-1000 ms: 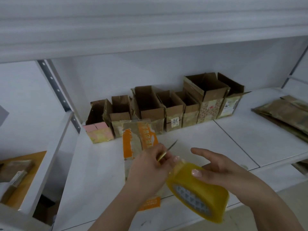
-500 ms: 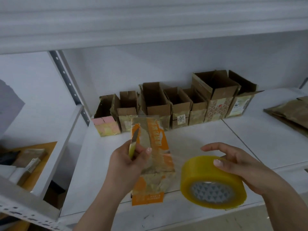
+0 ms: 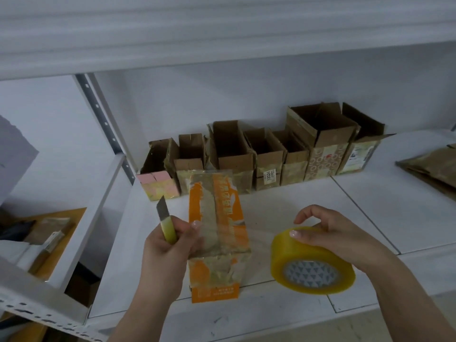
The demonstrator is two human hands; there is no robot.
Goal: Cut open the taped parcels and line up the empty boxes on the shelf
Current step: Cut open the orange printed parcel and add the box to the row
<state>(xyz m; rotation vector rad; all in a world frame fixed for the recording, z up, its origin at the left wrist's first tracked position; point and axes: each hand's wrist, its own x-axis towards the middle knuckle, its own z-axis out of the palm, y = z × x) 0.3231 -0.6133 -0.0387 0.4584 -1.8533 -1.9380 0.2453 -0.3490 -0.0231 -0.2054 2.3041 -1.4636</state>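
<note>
My left hand [image 3: 167,245] grips a yellow utility knife [image 3: 165,224], blade out and pointing up and away from me. Just right of it, touching my fingers, the orange taped parcel [image 3: 217,233] lies flat on the shelf [image 3: 283,201], apparently still sealed under clear tape. Beyond both hands, seven opened boxes [image 3: 266,156] stand lined up against the back wall, so most of the job looks done. Further right, my right hand [image 3: 330,238] holds the yellow tape roll [image 3: 312,262] from above. Well beyond that hand, a flat brown stack [image 3: 431,166] waits; whether those need cutting, I cannot tell.
</note>
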